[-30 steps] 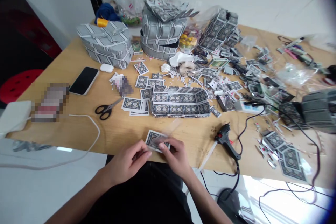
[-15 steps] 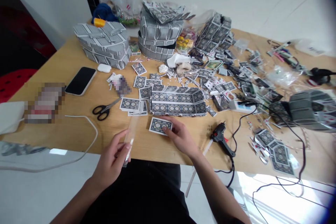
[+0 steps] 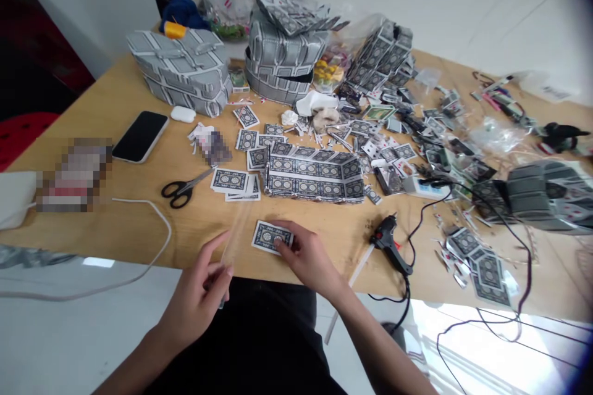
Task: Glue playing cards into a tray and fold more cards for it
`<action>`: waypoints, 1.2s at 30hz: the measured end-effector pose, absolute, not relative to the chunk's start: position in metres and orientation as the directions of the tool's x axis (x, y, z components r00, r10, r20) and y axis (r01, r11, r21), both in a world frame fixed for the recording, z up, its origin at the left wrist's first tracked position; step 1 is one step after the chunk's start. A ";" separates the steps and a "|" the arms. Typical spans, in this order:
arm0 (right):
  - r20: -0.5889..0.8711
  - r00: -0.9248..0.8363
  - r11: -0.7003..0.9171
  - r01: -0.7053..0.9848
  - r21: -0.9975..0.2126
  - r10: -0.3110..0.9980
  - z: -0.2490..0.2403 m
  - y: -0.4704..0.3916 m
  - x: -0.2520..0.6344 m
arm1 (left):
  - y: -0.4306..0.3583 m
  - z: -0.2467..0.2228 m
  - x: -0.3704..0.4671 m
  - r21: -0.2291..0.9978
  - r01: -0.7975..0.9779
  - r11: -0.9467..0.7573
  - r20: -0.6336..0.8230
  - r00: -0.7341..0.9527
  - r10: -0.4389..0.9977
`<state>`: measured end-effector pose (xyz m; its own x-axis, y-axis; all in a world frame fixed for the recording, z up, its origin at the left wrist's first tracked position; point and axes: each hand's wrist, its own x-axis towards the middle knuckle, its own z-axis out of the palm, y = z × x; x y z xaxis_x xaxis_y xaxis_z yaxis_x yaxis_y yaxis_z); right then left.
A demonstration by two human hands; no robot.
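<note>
My left hand [image 3: 199, 290] is closed round the lower end of a clear plastic strip that looks like a ruler [image 3: 236, 231], its far end pointing away from me. A playing card [image 3: 265, 236], patterned back up, is pinched by my right hand [image 3: 309, 256] near the table's front edge, thumb on top. Just beyond it stands a shallow open box built of folded playing cards [image 3: 308, 187]. More cards [image 3: 230, 180] lie face down to the box's left. Black-handled scissors [image 3: 180, 192] rest further left.
A glue gun [image 3: 390, 243] with a glue stick and black cord lies at right. A phone [image 3: 141, 136] and white cable [image 3: 157, 216] are at left. Card-woven containers [image 3: 183, 71] stand at the back. Scraps and loose cards [image 3: 393, 151] spread over the right side.
My right hand has drawn the card left and nearer to me, away from the box. The clear strip has come slightly closer to me in my left hand.
</note>
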<state>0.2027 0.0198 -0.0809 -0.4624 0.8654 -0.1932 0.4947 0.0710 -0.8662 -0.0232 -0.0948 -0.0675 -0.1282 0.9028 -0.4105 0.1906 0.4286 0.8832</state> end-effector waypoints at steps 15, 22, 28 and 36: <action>0.069 -0.511 0.438 0.649 -0.621 0.857 -0.089 0.007 0.194 | -0.104 -0.088 -0.001 0.791 0.555 0.256 -0.360 0.084 0.929; 0.066 -0.514 0.447 0.665 -0.598 0.855 -0.091 0.006 0.193 | -0.086 -0.076 -0.024 0.579 0.810 0.090 -0.185 0.023 0.982; 0.063 -0.512 0.438 0.658 -0.612 0.857 -0.090 0.006 0.192 | -0.046 -0.087 -0.022 0.521 0.819 -0.240 0.066 0.241 0.968; 0.074 -0.506 0.424 0.624 -0.657 0.859 -0.093 0.008 0.195 | -0.039 -0.097 -0.026 0.463 0.832 -0.306 0.121 0.282 0.952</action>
